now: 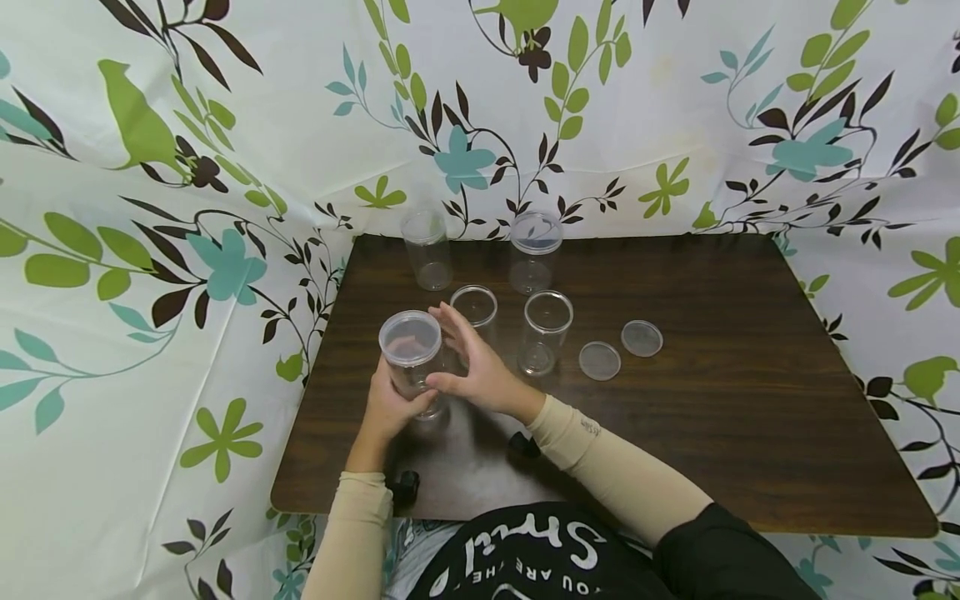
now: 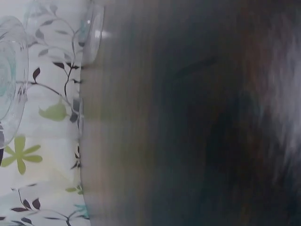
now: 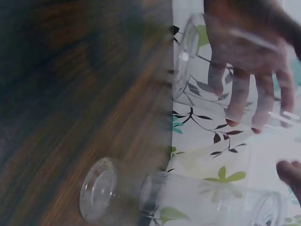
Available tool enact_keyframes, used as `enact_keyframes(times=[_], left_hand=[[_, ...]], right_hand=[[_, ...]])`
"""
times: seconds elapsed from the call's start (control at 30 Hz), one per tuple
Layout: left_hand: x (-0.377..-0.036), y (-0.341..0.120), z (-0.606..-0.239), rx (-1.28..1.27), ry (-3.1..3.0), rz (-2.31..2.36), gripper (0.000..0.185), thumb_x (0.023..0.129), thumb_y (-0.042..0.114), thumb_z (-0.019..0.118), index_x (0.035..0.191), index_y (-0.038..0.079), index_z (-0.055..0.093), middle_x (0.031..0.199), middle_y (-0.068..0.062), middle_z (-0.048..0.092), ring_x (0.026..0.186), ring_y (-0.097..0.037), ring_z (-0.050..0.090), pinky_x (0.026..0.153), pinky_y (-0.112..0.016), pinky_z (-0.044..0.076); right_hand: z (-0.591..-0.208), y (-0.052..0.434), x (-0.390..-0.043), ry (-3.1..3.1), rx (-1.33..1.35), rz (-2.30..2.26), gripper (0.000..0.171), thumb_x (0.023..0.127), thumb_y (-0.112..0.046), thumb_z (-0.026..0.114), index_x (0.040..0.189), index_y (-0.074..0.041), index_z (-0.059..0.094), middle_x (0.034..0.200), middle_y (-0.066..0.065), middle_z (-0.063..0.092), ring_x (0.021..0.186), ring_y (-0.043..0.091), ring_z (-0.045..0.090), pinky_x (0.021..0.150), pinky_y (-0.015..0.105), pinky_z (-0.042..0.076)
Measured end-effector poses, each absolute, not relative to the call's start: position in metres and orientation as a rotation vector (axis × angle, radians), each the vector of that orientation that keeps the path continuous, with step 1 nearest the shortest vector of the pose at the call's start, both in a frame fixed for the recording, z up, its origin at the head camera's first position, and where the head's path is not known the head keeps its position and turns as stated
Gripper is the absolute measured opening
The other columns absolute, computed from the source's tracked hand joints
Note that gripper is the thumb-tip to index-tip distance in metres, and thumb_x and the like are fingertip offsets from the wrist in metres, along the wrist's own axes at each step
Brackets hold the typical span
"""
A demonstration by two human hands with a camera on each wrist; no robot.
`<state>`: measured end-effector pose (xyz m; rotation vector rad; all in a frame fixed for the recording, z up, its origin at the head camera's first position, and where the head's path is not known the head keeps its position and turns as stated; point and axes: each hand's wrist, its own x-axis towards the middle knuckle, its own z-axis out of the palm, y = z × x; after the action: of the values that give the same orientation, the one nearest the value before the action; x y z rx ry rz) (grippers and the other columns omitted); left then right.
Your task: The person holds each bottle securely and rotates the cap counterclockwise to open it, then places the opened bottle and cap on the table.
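While a clear lidded jar [image 1: 412, 377] is being gripped by the left hand [image 1: 390, 404], with the thumb being kept on the near side and the fingers being wrapped round behind, the right hand [image 1: 480, 367] is being held just to the right of that jar, its fingers spread and gently curved, its thumb apart from them; whether the jar's wall is being touched by the right hand cannot be told. The jar is being held roughly upright, and its mouth is being covered by a translucent cap [image 1: 410, 337] above the left hand. Just beyond the right hand, an uncovered jar [image 1: 476, 315] is being partly hidden by its fingers, while a second open jar [image 1: 543, 337] is being seen standing near, to the right of that hand. Farther to its right, a nearer loose lid [image 1: 600, 361] and a farther loose lid [image 1: 642, 338] are being displayed flat, just beside each other. Well beyond both hands, a back-left jar [image 1: 428, 254] and a back-right jar [image 1: 535, 254] are being supported upright near the far edge of the brown table [image 1: 750, 400]. Beyond that edge, a background is being formed by a white cloth [image 1: 285, 50] printed with leaves, flowers and birds. The forearms behind both hands are being covered by a beige left sleeve [image 1: 347, 533] and a beige right sleeve [image 1: 622, 467].
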<state>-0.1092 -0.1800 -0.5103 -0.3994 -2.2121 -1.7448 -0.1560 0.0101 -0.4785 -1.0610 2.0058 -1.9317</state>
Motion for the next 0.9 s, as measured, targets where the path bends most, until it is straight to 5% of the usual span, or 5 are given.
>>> enact_keyframes(times=[0.37,0.57,0.73,0.9], left_hand=[[-0.113,-0.189,-0.516,-0.303,-2.214,-1.779,0.087,0.067,-0.006,0.082,0.141,-0.014,0.038,0.134,-0.035,0.054,0.119,-0.003,0.052,0.104,-0.018,0.039],[-0.113,-0.188,-0.516,-0.339,-2.233,-1.757,0.086,0.068,0.002,0.085,0.140,-0.012,0.040,0.131,-0.033,0.056,0.119,-0.012,0.056,0.103,-0.019,0.040],[-0.112,-0.182,-0.514,-0.402,-2.286,-1.685,0.080,0.066,0.000,0.081,0.135,-0.012,0.043,0.126,-0.031,0.061,0.115,-0.039,0.060,0.099,-0.022,0.044],[-0.109,-0.174,-0.513,-0.468,-2.345,-1.680,0.077,0.068,0.001,0.083,0.134,-0.009,0.044,0.123,-0.027,0.064,0.110,-0.039,0.064,0.094,-0.035,0.052]], right_hand=[[-0.479,0.006,-0.137,2.151,-1.174,-1.841,0.099,0.091,-0.066,0.060,0.162,-0.011,0.019,0.167,0.005,0.018,0.153,0.021,0.019,0.115,0.062,0.029],[-0.476,0.004,-0.139,2.169,-1.127,-1.835,0.105,0.087,-0.073,0.060,0.162,-0.012,0.018,0.167,0.008,0.019,0.152,0.019,0.019,0.117,0.055,0.030],[-0.475,0.002,-0.147,2.075,-1.089,-1.914,0.107,0.085,-0.069,0.067,0.161,-0.010,0.020,0.164,0.007,0.026,0.148,0.023,0.030,0.117,0.048,0.032],[-0.475,0.003,-0.155,2.053,-1.020,-1.940,0.109,0.081,-0.072,0.069,0.159,-0.009,0.027,0.150,0.007,0.047,0.132,0.027,0.051,0.109,0.046,0.042]])
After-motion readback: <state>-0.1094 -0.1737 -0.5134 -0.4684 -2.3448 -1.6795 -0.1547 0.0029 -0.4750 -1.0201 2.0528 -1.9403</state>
